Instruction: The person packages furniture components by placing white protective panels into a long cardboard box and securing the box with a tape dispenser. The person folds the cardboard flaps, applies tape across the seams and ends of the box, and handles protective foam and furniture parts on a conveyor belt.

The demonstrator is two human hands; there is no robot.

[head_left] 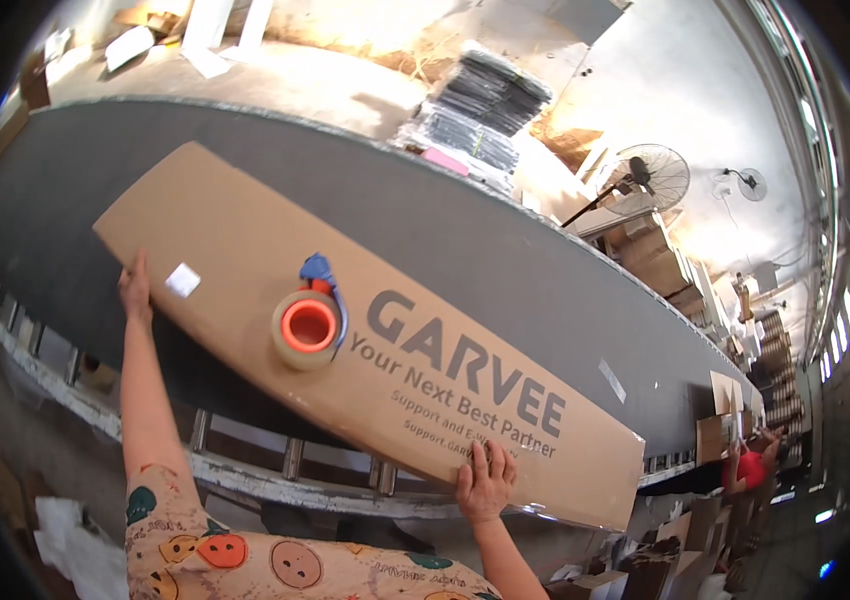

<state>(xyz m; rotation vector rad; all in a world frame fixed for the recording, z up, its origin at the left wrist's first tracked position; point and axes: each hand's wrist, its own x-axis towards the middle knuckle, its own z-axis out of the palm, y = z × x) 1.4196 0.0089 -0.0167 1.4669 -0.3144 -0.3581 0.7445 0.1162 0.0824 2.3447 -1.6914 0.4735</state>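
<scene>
I am steadying a long flat cardboard box (pixel 345 350) lying across the grey conveyor surface (pixel 505 240). It looks stiff but light, best taken at its near edge. My left hand (pixel 135 290) and right hand (pixel 485 482) are pressing open-palmed there. A tape dispenser (pixel 309 320) is sitting on the box.

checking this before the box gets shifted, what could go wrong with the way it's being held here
1. The tape dispenser sits loose on top of the long cardboard box; if the box tilts or jerks, it could roll or slide off.
2. The left hand and right hand only press on the near edge, and that edge seems to hang past the dark conveyor belt, so the box might tip toward the person.
</scene>
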